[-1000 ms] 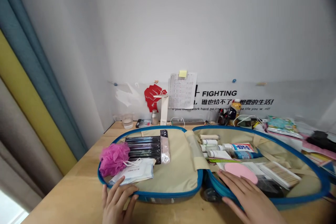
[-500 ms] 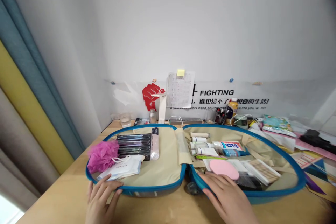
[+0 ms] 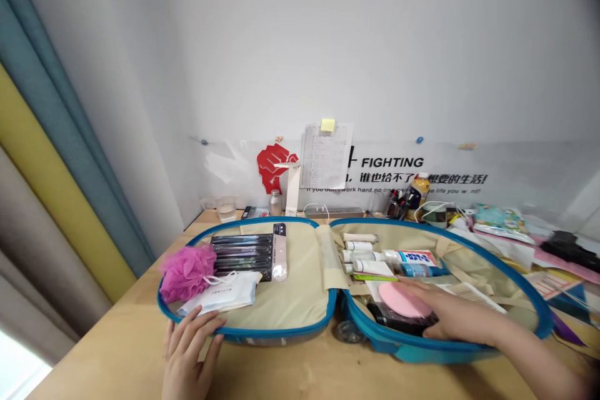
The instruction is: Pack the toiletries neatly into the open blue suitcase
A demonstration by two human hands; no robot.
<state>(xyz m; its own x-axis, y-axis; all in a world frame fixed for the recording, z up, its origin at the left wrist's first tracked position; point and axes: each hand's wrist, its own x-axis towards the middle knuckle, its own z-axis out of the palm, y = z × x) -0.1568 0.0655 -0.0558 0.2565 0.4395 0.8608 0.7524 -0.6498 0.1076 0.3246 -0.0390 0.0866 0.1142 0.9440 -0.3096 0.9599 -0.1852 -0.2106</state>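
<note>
A blue-rimmed suitcase (image 3: pixel 300 329) lies spread open in two halves. My left hand (image 3: pixel 191 344) rests on the front rim of its left half, fingers apart. Just beyond those fingertips is a white face mask packet (image 3: pixel 229 294), beside a pink bath puff (image 3: pixel 187 272) and several packaged black pens (image 3: pixel 244 253). In the right half, my right hand (image 3: pixel 454 312) reaches over a pink oval pad (image 3: pixel 400 300), fingers stretched along its far edge and thumb apart. Under the pad shows a black item (image 3: pixel 398 320). A pack of cotton swabs (image 3: pixel 475 295) is partly hidden behind this hand.
Small white tubes (image 3: pixel 359 247) and a toothpaste tube (image 3: pixel 415 257) lie at the back of the right half. A white lamp (image 3: pixel 293 190), a pen holder (image 3: pixel 397 205) and a yellow-labelled bottle (image 3: pixel 419 190) stand behind. Papers and a black object (image 3: pixel 569 247) clutter the right.
My right hand has left the front rim and moved right and inward over the pink pad. More of the black item shows at front. The left hand stays on the rim.
</note>
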